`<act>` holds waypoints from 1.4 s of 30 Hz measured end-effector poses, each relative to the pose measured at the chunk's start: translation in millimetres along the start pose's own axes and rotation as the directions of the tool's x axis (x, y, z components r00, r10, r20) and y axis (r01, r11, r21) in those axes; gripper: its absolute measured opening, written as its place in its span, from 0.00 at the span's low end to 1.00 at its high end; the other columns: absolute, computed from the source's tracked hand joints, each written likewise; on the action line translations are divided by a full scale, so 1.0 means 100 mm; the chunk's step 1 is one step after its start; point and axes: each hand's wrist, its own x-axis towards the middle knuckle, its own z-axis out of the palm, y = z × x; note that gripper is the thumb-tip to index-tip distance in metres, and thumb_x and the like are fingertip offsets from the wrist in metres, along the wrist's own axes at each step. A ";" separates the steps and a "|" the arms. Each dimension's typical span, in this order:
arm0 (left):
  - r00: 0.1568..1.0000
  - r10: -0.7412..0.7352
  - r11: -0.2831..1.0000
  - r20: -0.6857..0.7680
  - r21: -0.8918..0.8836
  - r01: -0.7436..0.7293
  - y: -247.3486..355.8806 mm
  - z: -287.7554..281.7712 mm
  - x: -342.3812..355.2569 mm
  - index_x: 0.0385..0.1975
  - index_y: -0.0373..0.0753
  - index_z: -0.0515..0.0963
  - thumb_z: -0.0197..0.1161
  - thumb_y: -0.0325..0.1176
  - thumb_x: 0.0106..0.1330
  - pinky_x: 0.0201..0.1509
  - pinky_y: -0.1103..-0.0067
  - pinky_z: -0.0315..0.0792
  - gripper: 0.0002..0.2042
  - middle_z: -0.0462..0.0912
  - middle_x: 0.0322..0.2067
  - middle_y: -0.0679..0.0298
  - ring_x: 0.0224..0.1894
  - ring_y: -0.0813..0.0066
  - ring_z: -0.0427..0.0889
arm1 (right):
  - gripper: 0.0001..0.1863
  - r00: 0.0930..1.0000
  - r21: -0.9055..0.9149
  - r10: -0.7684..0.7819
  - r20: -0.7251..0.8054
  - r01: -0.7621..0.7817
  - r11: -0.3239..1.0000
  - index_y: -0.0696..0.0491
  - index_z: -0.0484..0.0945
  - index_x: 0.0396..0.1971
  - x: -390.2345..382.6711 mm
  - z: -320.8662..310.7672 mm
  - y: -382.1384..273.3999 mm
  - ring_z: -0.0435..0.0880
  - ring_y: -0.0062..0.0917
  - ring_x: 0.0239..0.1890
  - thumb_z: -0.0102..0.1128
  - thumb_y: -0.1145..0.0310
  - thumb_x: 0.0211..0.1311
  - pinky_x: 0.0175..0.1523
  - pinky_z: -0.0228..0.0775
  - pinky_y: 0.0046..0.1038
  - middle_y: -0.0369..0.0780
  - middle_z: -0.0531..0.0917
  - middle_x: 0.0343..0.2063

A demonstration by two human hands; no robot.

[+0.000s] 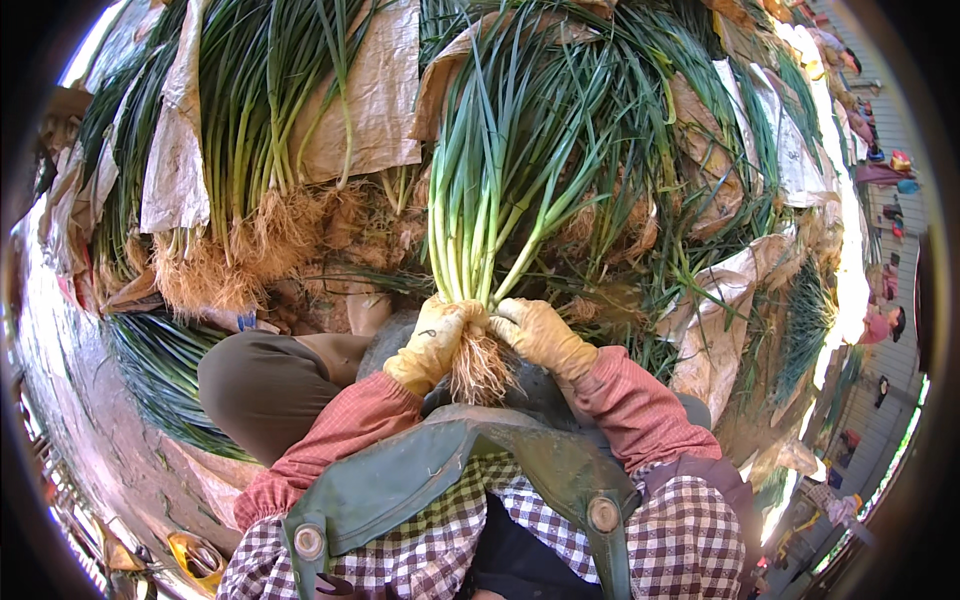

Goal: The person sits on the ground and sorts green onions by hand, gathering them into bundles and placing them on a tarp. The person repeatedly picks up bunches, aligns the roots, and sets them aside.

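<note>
A bunch of green onions stands upright before my lap, its leaves fanning away from me and its stringy tan roots hanging toward me. My left hand, in a dirty yellowish glove, is closed around the bunch just above the roots. From the other side my right hand, gloved alike, has its fingers closed at the base of the stalks. One stalk at the right of the bunch leans outward from the others. The fingertips of both hands are partly hidden by the stalks and roots.
A thick row of green onions with roots toward me lies at the far left, partly under woven sacking. More leaves lie beside my bent knee. Loose greens and a torn sack are at right. Other people sit far right.
</note>
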 end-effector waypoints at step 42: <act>0.986 -0.037 0.997 0.162 -0.067 0.049 -0.03 0.04 -0.13 0.34 0.19 0.75 0.57 0.20 0.52 0.29 0.72 0.80 0.11 0.81 0.25 0.46 0.27 0.58 0.84 | 0.11 0.696 0.038 0.081 -0.713 -0.077 0.996 0.56 0.74 0.25 0.22 0.17 0.25 0.75 0.30 0.16 0.57 0.65 0.64 0.24 0.65 0.30 0.44 0.74 0.16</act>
